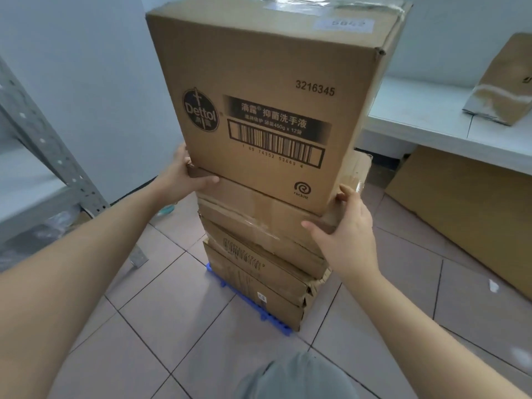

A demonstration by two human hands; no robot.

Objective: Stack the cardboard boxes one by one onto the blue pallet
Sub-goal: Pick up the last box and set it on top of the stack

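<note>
Both grips on Dettol box (270, 90) atop stack (259, 254)

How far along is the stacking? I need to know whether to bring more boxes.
Done: several flatter boxes sit stacked on the blue pallet. In hand: the Dettol box sits on top, left hand and right hand at its lower corners. Left: possibly the box on the white shelf.
</note>
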